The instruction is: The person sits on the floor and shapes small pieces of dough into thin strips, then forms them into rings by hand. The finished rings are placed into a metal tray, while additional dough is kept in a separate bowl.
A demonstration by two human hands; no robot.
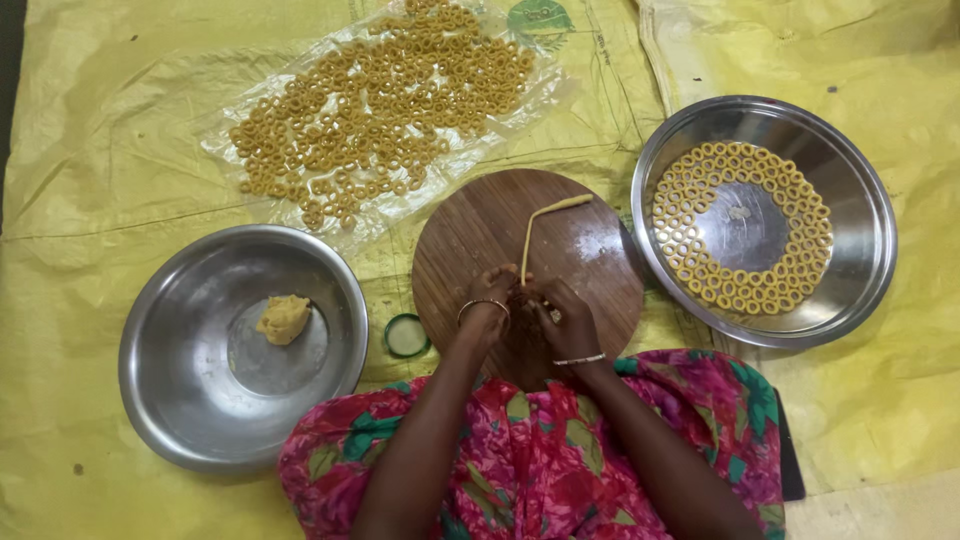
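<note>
A thin rope of yellow dough (538, 228) lies on a round wooden board (470, 235), running from the board's top right down to my hands. My left hand (489, 303) and my right hand (560, 313) meet at the rope's near end, fingers pinched on it. A bangle sits on each wrist. What the fingertips do with the dough end is hidden by the hands.
A steel bowl (170, 380) at left holds a lump of dough (284, 319). A steel plate (855, 200) at right carries dough rings (700, 285) set in a circle. More dough rings (380, 100) lie on a clear plastic sheet. A small green lid (406, 336) sits beside the board.
</note>
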